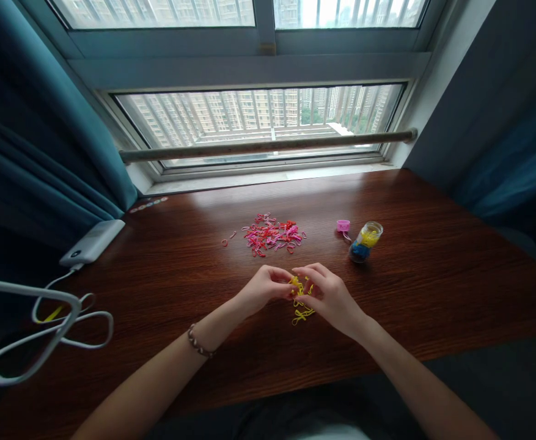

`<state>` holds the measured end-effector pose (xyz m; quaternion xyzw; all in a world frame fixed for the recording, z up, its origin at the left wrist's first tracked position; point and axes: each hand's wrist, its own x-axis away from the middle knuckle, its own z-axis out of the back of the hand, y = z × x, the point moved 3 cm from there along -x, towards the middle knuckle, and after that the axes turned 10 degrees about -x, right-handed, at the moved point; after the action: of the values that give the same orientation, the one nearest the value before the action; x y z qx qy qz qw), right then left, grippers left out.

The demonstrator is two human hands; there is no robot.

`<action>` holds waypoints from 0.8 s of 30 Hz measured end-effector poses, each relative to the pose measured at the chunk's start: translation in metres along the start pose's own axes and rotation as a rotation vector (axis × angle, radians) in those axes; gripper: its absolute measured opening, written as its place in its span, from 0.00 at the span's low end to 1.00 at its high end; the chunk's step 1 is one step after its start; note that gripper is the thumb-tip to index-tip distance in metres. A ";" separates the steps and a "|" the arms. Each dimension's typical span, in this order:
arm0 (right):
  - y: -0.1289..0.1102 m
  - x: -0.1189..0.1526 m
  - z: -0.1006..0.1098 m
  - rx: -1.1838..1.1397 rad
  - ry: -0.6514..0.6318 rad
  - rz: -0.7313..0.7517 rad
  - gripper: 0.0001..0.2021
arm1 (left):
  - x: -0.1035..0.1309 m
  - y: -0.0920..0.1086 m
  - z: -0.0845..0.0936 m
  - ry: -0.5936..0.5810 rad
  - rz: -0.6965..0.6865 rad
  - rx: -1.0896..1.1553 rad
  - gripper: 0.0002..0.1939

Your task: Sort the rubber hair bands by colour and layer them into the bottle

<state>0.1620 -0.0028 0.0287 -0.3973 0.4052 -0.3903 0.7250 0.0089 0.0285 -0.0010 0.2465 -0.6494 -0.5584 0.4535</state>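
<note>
Above the wooden table (180, 256), my left hand (268, 286) pinches small yellow rubber bands (301, 315) between thumb and fingers. My right hand (332, 298) faces it, thumb and curled fingers closed around part of the same yellow bunch. Some yellow bands lie on the table just below the fingertips. Just how many bands each hand grips is hidden. To the right, a small clear glass jar (367, 241) holds blue bands at the bottom and yellow ones above. A pink plastic cap (343, 225) is beside the jar.
Beyond my hands lies a pile of pink and red rubber bands (274, 235). A white power bank (92, 242) with a white cable (84, 342) is at the left. A metal rail (268, 148) crosses the window; a blue curtain (47, 122) hangs at the left.
</note>
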 end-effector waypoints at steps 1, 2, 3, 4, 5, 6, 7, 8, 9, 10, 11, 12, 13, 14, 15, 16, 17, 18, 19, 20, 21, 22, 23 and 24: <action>0.000 -0.002 -0.002 0.000 -0.012 0.009 0.18 | 0.001 -0.002 -0.001 -0.011 0.022 0.013 0.11; 0.001 -0.003 -0.004 0.008 -0.021 0.019 0.16 | 0.002 -0.003 -0.002 -0.027 0.039 0.020 0.11; 0.001 -0.004 -0.005 0.021 -0.028 0.029 0.13 | 0.002 -0.004 -0.003 -0.044 0.050 0.024 0.10; 0.002 -0.004 -0.006 0.035 -0.029 0.038 0.11 | 0.003 -0.005 -0.003 -0.062 0.056 0.026 0.10; 0.003 -0.004 -0.006 0.046 -0.026 0.043 0.09 | 0.003 -0.005 -0.003 -0.078 0.060 0.030 0.09; 0.004 -0.003 -0.006 0.053 -0.019 0.044 0.08 | 0.003 -0.005 -0.003 -0.090 0.064 0.034 0.09; 0.005 -0.003 -0.005 0.058 -0.008 0.044 0.07 | 0.003 -0.005 -0.003 -0.098 0.067 0.041 0.09; 0.005 -0.002 -0.005 0.062 0.007 0.042 0.06 | 0.003 -0.005 -0.003 -0.106 0.073 0.052 0.09; 0.006 -0.002 -0.004 0.068 0.024 0.041 0.05 | 0.003 -0.006 -0.003 -0.112 0.080 0.069 0.10; 0.006 -0.001 -0.004 0.077 0.046 0.039 0.05 | 0.003 -0.007 -0.003 -0.116 0.086 0.092 0.11; 0.005 -0.001 -0.005 0.087 0.070 0.037 0.05 | 0.003 -0.008 -0.004 -0.117 0.087 0.115 0.12; 0.005 0.000 -0.005 0.100 0.097 0.035 0.04 | 0.003 -0.009 -0.004 -0.111 0.081 0.134 0.13; 0.004 0.000 -0.006 0.113 0.124 0.032 0.04 | 0.003 -0.009 -0.005 -0.095 0.065 0.143 0.14; 0.003 0.000 -0.007 0.126 0.152 0.030 0.05 | 0.003 -0.009 -0.006 -0.073 0.040 0.141 0.15; 0.002 0.001 -0.009 0.137 0.176 0.026 0.05 | 0.003 -0.008 -0.007 -0.045 0.008 0.123 0.16; 0.001 0.001 -0.011 0.145 0.199 0.021 0.05 | 0.004 -0.007 -0.008 -0.015 -0.027 0.088 0.16; 0.001 0.001 -0.012 0.152 0.223 0.014 0.05 | 0.005 -0.004 -0.009 0.017 -0.067 0.041 0.16; 0.000 0.000 -0.014 0.156 0.247 0.005 0.05 | 0.007 -0.002 -0.011 0.052 -0.108 -0.010 0.17; 0.000 0.000 -0.014 0.156 0.269 -0.005 0.05 | 0.009 0.001 -0.012 0.087 -0.150 -0.063 0.17; -0.001 0.000 -0.015 0.153 0.290 -0.015 0.05 | 0.010 0.004 -0.014 0.123 -0.189 -0.109 0.17; -0.001 -0.001 -0.015 0.145 0.308 -0.024 0.05 | 0.012 0.007 -0.015 0.155 -0.222 -0.142 0.17; -0.001 -0.001 -0.015 0.131 0.319 -0.033 0.04 | 0.013 0.008 -0.017 0.178 -0.244 -0.155 0.17; -0.001 -0.001 -0.015 0.113 0.324 -0.040 0.04 | 0.014 0.009 -0.018 0.186 -0.252 -0.145 0.17; 0.000 -0.001 -0.014 0.094 0.325 -0.044 0.04 | 0.015 0.008 -0.019 0.180 -0.246 -0.111 0.16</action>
<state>0.1489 -0.0057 0.0240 -0.3034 0.4897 -0.4838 0.6589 0.0202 0.0087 0.0108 0.3479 -0.5392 -0.6206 0.4508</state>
